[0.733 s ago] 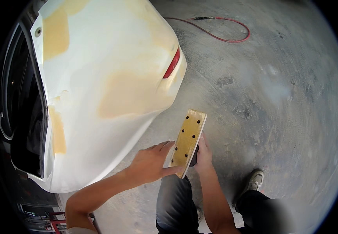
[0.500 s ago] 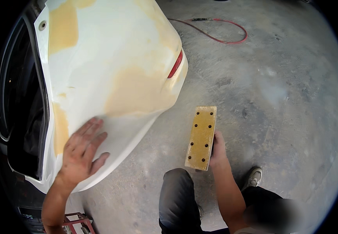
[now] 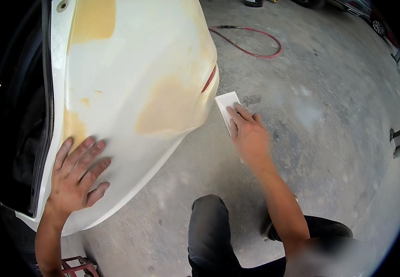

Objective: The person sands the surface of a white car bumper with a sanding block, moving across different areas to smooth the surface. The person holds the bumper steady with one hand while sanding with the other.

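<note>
A white car body panel [image 3: 117, 64] curves down the left side, with yellowish filler [image 3: 93, 21] near its top and a wider tan patch [image 3: 163, 108] by the red tail light [image 3: 208, 79]. On the panel rests my left hand [image 3: 73, 180], fingers spread, the tips at the lower edge of another yellow patch [image 3: 74, 122]. My right hand [image 3: 251, 138] grips a long sanding block [image 3: 226, 99] over the floor, just right of the car and apart from it. The block's pale back faces up; its perforated abrasive side is hidden now.
A red air hose [image 3: 273, 53] loops across the concrete floor [image 3: 329, 152]. The car's dark window opening [image 3: 27, 115] lies at far left. A red metal frame [image 3: 77, 265] stands lower left. Other vehicles [image 3: 357, 8] and a black container [image 3: 254, 3] show at the top.
My right hand has turned the sanding block over, from yellow perforated face showing to pale back up, and carried it forward. My left hand has shifted left and slightly down in the picture.
</note>
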Action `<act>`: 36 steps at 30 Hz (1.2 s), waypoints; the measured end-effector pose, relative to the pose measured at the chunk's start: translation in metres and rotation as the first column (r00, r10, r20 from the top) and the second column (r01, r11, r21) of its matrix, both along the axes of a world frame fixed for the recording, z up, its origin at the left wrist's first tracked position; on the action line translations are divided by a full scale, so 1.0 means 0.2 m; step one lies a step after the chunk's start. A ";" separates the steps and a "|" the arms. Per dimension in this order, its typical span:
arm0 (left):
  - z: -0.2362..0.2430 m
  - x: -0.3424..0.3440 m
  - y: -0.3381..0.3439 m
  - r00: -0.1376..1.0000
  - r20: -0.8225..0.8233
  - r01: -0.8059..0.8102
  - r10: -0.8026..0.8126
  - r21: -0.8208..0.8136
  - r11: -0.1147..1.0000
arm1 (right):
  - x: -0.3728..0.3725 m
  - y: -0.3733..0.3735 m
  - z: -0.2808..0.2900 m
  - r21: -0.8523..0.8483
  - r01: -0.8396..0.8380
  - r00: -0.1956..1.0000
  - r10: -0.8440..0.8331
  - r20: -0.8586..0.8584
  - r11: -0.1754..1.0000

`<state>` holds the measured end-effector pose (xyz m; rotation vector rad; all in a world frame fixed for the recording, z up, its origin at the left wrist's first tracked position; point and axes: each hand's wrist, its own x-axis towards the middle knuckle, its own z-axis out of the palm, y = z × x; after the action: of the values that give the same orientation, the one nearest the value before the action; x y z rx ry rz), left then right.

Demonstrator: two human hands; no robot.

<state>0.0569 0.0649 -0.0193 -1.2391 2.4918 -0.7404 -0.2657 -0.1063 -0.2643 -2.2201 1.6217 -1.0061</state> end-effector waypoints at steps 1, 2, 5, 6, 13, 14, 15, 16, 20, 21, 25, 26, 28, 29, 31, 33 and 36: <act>0.00 0.01 0.00 1.000 -0.013 -0.003 0.003 0.005 1.000 | 0.03 -0.01 0.00 -0.010 0.010 0.999 -0.010 -0.033 1.000; -0.01 0.01 0.00 1.000 -0.031 -0.004 0.004 0.008 1.000 | 0.06 -0.02 -0.02 -0.021 0.021 0.997 -0.022 -0.072 1.000; -0.01 0.01 0.00 0.996 -0.086 -0.011 0.013 0.017 1.000 | 0.12 -0.04 0.00 -0.006 0.050 0.989 -0.051 -0.140 0.999; 0.00 0.01 0.00 0.996 -0.090 -0.011 0.012 0.018 1.000 | 0.15 -0.04 0.01 0.010 0.056 0.988 -0.054 -0.145 0.998; -0.01 0.01 -0.02 0.978 -0.206 0.017 -0.011 0.029 0.999 | 0.25 -0.05 0.03 0.039 0.097 0.953 -0.082 -0.293 0.994; 0.00 0.01 -0.02 0.976 -0.217 0.016 -0.009 0.029 0.999 | 0.28 -0.03 0.05 0.033 0.109 0.947 -0.094 -0.307 0.993; 0.00 0.02 -0.01 0.975 -0.223 0.022 -0.012 0.046 0.999 | 0.30 -0.01 0.06 0.028 0.121 0.941 -0.106 -0.321 0.992; 0.00 0.04 -0.01 0.973 -0.229 0.029 -0.014 0.063 0.998 | 0.29 -0.01 0.06 0.020 0.112 0.938 -0.099 -0.332 0.994; -0.01 0.05 -0.02 0.967 -0.250 0.056 -0.038 0.065 0.996 | 0.30 -0.06 0.08 0.023 0.112 0.921 -0.095 -0.377 0.993; -0.01 0.05 -0.02 0.968 -0.251 0.043 -0.024 0.072 0.996 | 0.31 -0.06 0.09 0.040 0.121 0.917 -0.096 -0.387 0.992; 0.00 0.06 -0.01 0.972 -0.235 0.034 -0.017 0.069 0.997 | 0.34 -0.06 0.13 0.036 0.098 0.887 -0.071 -0.455 0.994; -0.01 0.06 -0.01 0.971 -0.237 0.049 -0.029 0.077 0.996 | 0.32 -0.09 0.13 0.017 0.102 0.887 -0.083 -0.455 0.995; -0.02 0.06 -0.01 0.968 -0.251 0.044 -0.019 0.093 0.995 | 0.31 -0.07 0.12 0.026 0.107 0.870 -0.081 -0.486 0.994; -0.02 0.07 -0.01 0.968 -0.250 0.036 -0.012 0.092 0.995 | 0.33 -0.04 0.15 0.045 0.106 0.858 -0.068 -0.509 0.993; -0.01 0.06 -0.02 0.970 -0.242 0.042 -0.018 0.095 0.995 | 0.34 -0.05 0.17 0.062 0.101 0.847 -0.053 -0.528 0.993; -0.01 0.05 -0.02 0.969 -0.245 0.045 -0.019 0.101 0.994 | 0.31 -0.08 0.17 0.067 0.104 0.848 -0.053 -0.527 0.992; -0.01 0.06 -0.03 0.967 -0.254 0.039 -0.013 0.098 0.994 | 0.35 -0.04 0.20 0.033 0.106 0.838 -0.071 -0.541 0.994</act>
<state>0.0689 0.0598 -0.0215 -1.3402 2.7148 -0.4787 -0.1958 -0.1151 -0.2245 -2.5546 1.9505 -0.3359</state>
